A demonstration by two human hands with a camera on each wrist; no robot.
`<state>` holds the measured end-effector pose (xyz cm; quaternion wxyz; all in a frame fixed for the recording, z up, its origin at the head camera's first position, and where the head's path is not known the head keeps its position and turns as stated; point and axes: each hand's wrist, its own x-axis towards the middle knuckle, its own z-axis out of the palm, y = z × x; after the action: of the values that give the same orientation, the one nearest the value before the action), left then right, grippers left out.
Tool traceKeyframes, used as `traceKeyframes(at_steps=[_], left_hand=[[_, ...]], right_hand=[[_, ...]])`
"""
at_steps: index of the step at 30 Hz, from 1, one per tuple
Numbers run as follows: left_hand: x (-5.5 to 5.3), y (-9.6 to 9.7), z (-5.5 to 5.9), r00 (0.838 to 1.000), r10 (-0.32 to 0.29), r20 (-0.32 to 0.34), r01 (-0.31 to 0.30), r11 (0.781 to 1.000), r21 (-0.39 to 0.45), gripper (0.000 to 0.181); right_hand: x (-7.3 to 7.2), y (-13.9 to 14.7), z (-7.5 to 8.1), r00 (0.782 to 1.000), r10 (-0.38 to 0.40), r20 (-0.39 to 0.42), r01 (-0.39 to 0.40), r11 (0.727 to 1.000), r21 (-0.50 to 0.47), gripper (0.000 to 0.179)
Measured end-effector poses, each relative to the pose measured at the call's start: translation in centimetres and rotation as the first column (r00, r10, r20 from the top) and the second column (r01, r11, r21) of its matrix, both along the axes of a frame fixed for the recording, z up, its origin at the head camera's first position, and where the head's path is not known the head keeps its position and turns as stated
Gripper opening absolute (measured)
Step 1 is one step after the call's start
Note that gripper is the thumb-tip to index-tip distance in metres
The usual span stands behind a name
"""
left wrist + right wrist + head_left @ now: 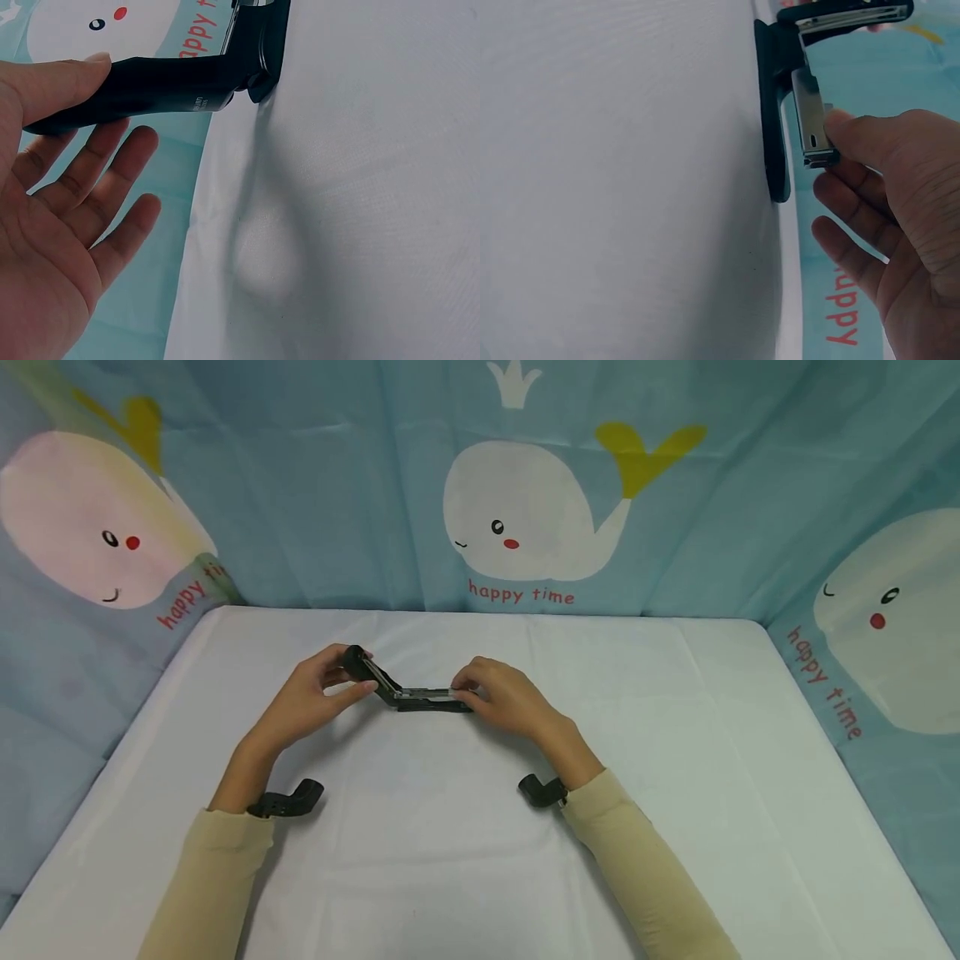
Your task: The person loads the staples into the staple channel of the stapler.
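Note:
A black stapler (pixel 386 687) stands opened up on the white table, its top arm tilted up to the left. My left hand (pixel 303 697) pinches the end of that raised arm between thumb and fingers; in the left wrist view the other fingers of the left hand (pixel 82 187) spread loosely below it. At the other end, my right hand (pixel 506 697) pinches the metal staple magazine (pixel 810 120) near its tip. The black base (pixel 774 135) rests on the tabletop beneath, with a gap between it and the magazine in the right wrist view.
A white cloth covers the table (pixel 450 827). Blue curtains (pixel 322 510) printed with whales stand behind it and along both sides. Each wrist wears a black curved mount, the left one (pixel 292 799) and the right one (pixel 542 791) both close above the cloth.

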<state>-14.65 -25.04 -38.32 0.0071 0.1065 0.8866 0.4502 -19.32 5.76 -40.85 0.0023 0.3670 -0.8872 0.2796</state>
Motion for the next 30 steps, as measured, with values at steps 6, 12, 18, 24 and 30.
traceKeyframes(at_steps=[6,12,18,24,30], left_hand=[[-0.2,0.03,0.11,1.0,0.002,0.013,-0.002,1.0,0.011,0.046],[-0.17,0.0,-0.02,0.999,-0.053,0.008,0.05,0.98,0.192,0.048],[-0.16,0.02,-0.39,0.996,-0.093,-0.011,0.092,0.942,0.322,0.054],[0.27,-0.05,-0.37,0.997,-0.072,0.035,0.055,0.937,0.345,0.055],[0.03,0.16,-0.33,0.997,-0.071,0.033,0.055,0.938,0.343,0.055]], right_hand=[[0.06,-0.05,0.18,1.0,-0.004,0.017,0.004,1.0,0.002,0.015],[0.13,-0.11,0.21,1.0,-0.006,0.027,0.007,1.0,-0.015,0.014],[0.07,-0.18,0.15,1.0,0.003,0.026,-0.002,0.999,-0.037,0.013],[0.38,-0.33,0.11,1.0,-0.004,0.025,0.005,1.0,-0.03,0.014],[0.39,-0.2,0.13,1.0,-0.024,-0.017,0.024,1.0,-0.019,0.015]])
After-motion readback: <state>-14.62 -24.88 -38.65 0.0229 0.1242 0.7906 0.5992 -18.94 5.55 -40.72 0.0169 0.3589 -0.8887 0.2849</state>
